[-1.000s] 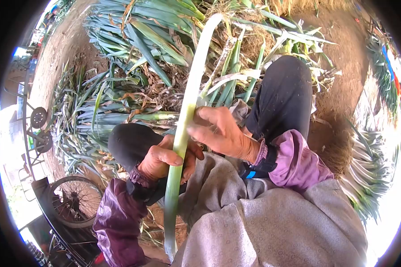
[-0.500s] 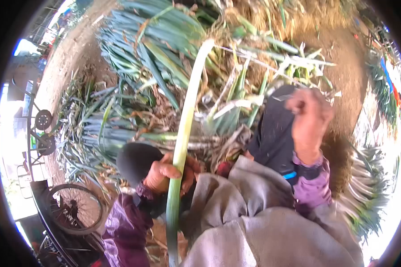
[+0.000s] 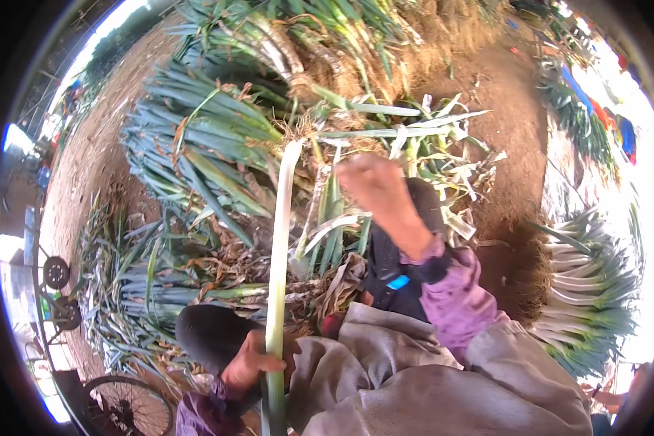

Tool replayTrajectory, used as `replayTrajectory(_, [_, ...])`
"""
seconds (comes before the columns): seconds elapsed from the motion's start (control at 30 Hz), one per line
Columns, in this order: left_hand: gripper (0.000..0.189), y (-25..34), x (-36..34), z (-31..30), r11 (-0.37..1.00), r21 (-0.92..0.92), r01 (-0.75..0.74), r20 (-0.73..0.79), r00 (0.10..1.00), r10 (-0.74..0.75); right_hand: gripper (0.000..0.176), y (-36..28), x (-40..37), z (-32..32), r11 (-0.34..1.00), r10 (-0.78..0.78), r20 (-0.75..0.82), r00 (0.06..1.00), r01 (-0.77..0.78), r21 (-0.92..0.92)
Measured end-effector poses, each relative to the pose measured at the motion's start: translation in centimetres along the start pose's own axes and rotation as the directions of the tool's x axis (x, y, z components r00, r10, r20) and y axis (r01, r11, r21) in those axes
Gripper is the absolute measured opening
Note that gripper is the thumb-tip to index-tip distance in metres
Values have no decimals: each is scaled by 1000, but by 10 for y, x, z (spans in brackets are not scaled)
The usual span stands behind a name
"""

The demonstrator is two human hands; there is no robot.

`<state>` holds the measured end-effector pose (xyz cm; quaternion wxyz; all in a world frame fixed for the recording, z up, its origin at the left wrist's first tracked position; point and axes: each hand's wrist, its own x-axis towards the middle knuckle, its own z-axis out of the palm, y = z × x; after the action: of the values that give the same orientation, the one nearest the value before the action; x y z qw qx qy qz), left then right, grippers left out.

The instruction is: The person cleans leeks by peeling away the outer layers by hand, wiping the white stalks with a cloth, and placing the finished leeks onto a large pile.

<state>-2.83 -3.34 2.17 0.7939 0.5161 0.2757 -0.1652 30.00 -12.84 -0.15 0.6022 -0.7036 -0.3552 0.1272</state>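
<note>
A long leek [image 3: 278, 247] stands almost upright before me, its white shaft up and its green end down near my lap. My left hand [image 3: 251, 362] is wrapped around its lower part. A tuft of thin roots [image 3: 298, 131] shows at the top end. My right hand [image 3: 378, 190] is a short way right of the upper shaft, apart from it, its fingers bent and smeared by motion. Below and behind it lie loose, peeled leaf strips [image 3: 443, 149]. Grey cloth [image 3: 429, 392] covers my lap, between two dark-covered knees.
Piles of untrimmed leeks [image 3: 196, 138] lie on the ground ahead and to the left. At the right is a row of cleaned leeks [image 3: 574, 291] with white shafts. A spoked wheel [image 3: 127, 407] stands at lower left. Part of another person [image 3: 614, 398] shows at lower right.
My right hand has swung left toward the leek; the thin strip stretched from the root end to it no longer shows. The leek stays in my left hand. The view has shifted.
</note>
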Motion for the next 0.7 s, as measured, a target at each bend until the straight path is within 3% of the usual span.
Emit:
replayTrajectory(0.07, [37, 11, -7, 17, 992, 93, 85, -53, 995, -81, 51, 7, 9, 13, 962, -71, -25, 997, 62, -265])
replayTrajectory(0.13, [34, 6, -8, 20, 970, 216, 113, -63, 993, -101, 58, -2, 9, 11, 936, -88, -51, 995, 65, -345])
replayTrajectory(0.2, [34, 4, -8, 23, 936, 329, 126, -64, 992, -111, 44, 2, 13, 6, 864, -267, -40, 963, 221, -452])
replayTrajectory(0.27, [32, 7, -11, 28, 945, 294, 144, -63, 989, -131, 34, 16, 20, 0, 692, -482, 12, 876, 389, -608])
replayTrajectory(0.3, [32, 8, -13, 27, 951, 268, 157, -58, 988, -146, 13, 26, 32, -16, 556, -537, 95, 838, 436, -707])
replayTrajectory(0.33, [31, 8, -15, 27, 957, 238, 168, -54, 986, -160, 4, 54, 60, -32, 394, -608, -2, 794, 299, -869])
replayTrajectory(0.37, [30, 8, -18, 29, 964, 204, 171, -45, 985, -166, 1, 54, 73, -63, 644, -377, -180, 909, 117, -756])
replayTrajectory(0.4, [29, 10, -22, 31, 969, 175, 175, -35, 985, -171, 6, 55, 87, -91, 722, -139, -268, 953, -87, -687])
replayTrajectory(0.43, [29, 12, -23, 31, 974, 145, 174, -28, 985, -172, 10, 49, 93, -109, 537, -248, -305, 920, -131, -833])
replayTrajectory(0.53, [30, 14, -14, 25, 961, 235, 144, 26, 988, -154, 12, 44, 87, -108, 614, -251, -152, 956, 36, -788])
replayTrajectory(0.57, [30, 14, -10, 24, 959, 246, 139, 53, 986, -156, 29, 45, 80, -104, 542, -206, -17, 978, 99, -835])
replayTrajectory(0.67, [29, 14, -9, 17, 959, 236, 155, 70, 982, -176, 30, 64, 69, -102, 515, -7, 83, 997, 75, -854])
replayTrajectory(0.7, [28, 13, -14, 14, 963, 211, 168, 49, 982, -182, 32, 60, 63, -99, 441, 4, 33, 999, 28, -897])
